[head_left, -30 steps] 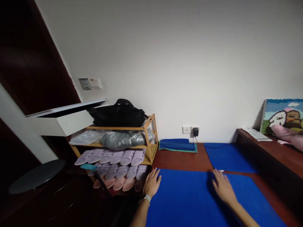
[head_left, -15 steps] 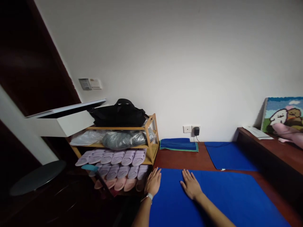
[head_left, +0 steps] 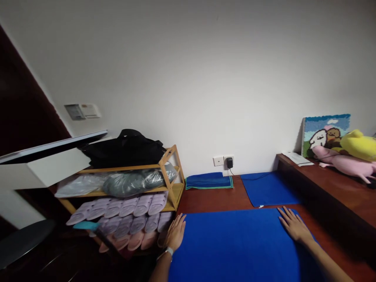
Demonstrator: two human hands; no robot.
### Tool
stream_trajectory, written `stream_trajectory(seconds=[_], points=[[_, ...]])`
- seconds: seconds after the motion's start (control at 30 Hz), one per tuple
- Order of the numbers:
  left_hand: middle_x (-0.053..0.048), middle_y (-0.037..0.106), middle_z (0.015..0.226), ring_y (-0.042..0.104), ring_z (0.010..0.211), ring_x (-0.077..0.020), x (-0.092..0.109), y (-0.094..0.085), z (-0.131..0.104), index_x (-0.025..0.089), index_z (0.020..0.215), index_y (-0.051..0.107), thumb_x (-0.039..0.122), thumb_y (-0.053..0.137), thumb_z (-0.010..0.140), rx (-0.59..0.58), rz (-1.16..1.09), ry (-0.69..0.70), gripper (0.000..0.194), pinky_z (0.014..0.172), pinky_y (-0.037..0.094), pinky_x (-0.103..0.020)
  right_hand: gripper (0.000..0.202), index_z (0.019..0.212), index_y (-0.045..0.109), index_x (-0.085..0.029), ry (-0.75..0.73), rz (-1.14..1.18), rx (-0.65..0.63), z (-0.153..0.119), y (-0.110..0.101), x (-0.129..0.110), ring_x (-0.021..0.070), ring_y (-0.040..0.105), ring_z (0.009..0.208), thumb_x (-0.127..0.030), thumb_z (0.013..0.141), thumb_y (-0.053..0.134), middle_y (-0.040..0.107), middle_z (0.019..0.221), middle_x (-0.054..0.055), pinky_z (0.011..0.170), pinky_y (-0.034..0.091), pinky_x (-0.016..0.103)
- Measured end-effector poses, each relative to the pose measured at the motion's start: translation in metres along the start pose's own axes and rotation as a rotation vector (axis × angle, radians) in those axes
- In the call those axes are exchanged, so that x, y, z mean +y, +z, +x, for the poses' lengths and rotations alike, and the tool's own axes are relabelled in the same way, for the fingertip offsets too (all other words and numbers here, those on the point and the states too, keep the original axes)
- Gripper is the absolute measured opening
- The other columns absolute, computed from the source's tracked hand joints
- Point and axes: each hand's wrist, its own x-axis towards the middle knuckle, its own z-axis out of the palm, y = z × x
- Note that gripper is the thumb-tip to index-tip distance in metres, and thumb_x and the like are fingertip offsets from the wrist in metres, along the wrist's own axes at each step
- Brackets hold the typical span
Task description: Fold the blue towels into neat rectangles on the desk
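Left hand (head_left: pixel 176 232): fingers straight, close together, palm down at the big blue cloth's (head_left: pixel 235 244) far left corner, gripping nothing. Wrist wears one watch (head_left: pixel 169 250). Right hand (head_left: pixel 295 228): fingers straight, slightly spread, palm down near its far right corner, also gripping nothing. Both forearms angle inward from the near edge. Big cloth lies flat on the brown tabletop (head_left: pixel 202 201). Beyond it: one folded green-edged cloth (head_left: pixel 208 181), one smaller blue cloth (head_left: pixel 272 188), one black plug (head_left: pixel 229 162). Left of it: one wooden rack (head_left: pixel 169 172), one black bag (head_left: pixel 126 150) on top, six lilac slippers (head_left: pixel 143 204) in the upper row; lower rows look too dark to count. Right of it: two plush toys (head_left: pixel 349 164), one picture (head_left: pixel 326 133).
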Motion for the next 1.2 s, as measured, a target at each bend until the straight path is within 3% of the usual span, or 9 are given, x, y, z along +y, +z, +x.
stream_trajectory(seconds=[0.33,0.47,0.57,0.67,0.87,0.97,1.07,1.13,1.2], points=[[-0.004,0.042,0.168,0.038,0.155,-0.0221,0.001,-0.013,-0.014,0.027,0.159,0.046,0.042,0.027,0.108,-0.117,-0.036,0.001,0.056,0.128,0.031,-0.045,0.071,0.164,0.035,-0.029,-0.01,-0.024,-0.008,0.002,0.005,0.001,0.0278,0.029,0.158,-0.054,0.099,0.024,0.03,0.172,0.005,0.127,0.028,0.052],[-0.005,0.038,0.17,0.033,0.157,-0.0226,0.009,-0.021,-0.015,0.026,0.16,0.043,0.045,0.029,0.108,-0.169,-0.069,-0.028,0.057,0.13,0.027,-0.046,0.069,0.161,0.042,-0.028,0.042,-0.057,0.001,0.002,0.0,0.017,0.0328,0.036,0.155,-0.053,0.098,0.029,0.038,0.169,0.005,0.123,0.033,0.057],[-0.005,0.035,0.171,0.03,0.159,-0.0222,0.013,-0.024,-0.016,0.025,0.161,0.042,0.051,0.034,0.107,-0.193,-0.081,-0.05,0.061,0.13,0.024,-0.044,0.068,0.157,0.05,-0.02,0.086,-0.086,0.092,0.001,-0.006,0.008,0.0357,0.041,0.152,-0.045,0.098,0.028,0.047,0.163,0.01,0.122,0.035,0.06],[-0.006,0.035,0.171,0.029,0.159,-0.0216,0.016,-0.024,-0.017,0.024,0.161,0.042,0.053,0.034,0.107,-0.187,-0.086,-0.063,0.062,0.131,0.023,-0.042,0.065,0.153,0.055,-0.016,-0.082,-0.021,0.17,-0.004,-0.018,-0.052,0.0339,0.042,0.151,-0.04,0.099,0.028,0.05,0.16,0.014,0.123,0.035,0.057],[-0.005,0.037,0.171,0.031,0.158,-0.022,0.02,-0.021,-0.021,0.026,0.16,0.043,0.051,0.033,0.107,-0.138,-0.083,-0.056,0.06,0.131,0.023,-0.044,0.067,0.163,0.037,-0.019,-0.449,0.246,-0.028,-0.029,-0.042,-0.278,0.0255,0.027,0.159,-0.05,0.105,0.027,0.035,0.17,0.008,0.131,0.022,0.048],[-0.005,0.04,0.17,0.033,0.157,-0.0221,0.02,-0.018,-0.022,0.027,0.159,0.044,0.047,0.032,0.107,-0.103,-0.081,-0.052,0.058,0.13,0.025,-0.046,0.071,0.166,0.03,-0.017,-0.547,0.297,-0.163,-0.037,-0.045,-0.361,0.0251,0.02,0.161,-0.054,0.105,0.024,0.027,0.172,0.007,0.132,0.017,0.047],[-0.006,0.041,0.169,0.036,0.156,-0.0224,0.017,-0.013,-0.022,0.026,0.159,0.045,0.044,0.032,0.107,-0.077,-0.079,-0.039,0.056,0.13,0.028,-0.047,0.071,0.166,0.029,-0.016,-0.56,0.311,-0.216,-0.037,-0.043,-0.39,0.0263,0.018,0.161,-0.053,0.105,0.025,0.025,0.173,0.009,0.132,0.014,0.048],[-0.006,0.043,0.168,0.037,0.155,-0.0226,0.014,-0.01,-0.021,0.026,0.159,0.046,0.043,0.033,0.107,-0.065,-0.08,-0.032,0.056,0.129,0.029,-0.047,0.071,0.166,0.029,-0.018,-0.539,0.317,-0.2,-0.035,-0.041,-0.377,0.0258,0.018,0.161,-0.054,0.105,0.026,0.025,0.173,0.008,0.132,0.014,0.049],[-0.006,0.044,0.167,0.039,0.155,-0.0224,0.012,-0.008,-0.019,0.027,0.157,0.048,0.042,0.035,0.107,-0.051,-0.076,-0.028,0.054,0.129,0.03,-0.047,0.072,0.166,0.029,-0.019,-0.502,0.305,-0.173,-0.034,-0.038,-0.342,0.0251,0.018,0.161,-0.055,0.105,0.025,0.026,0.172,0.007,0.132,0.014,0.049]])
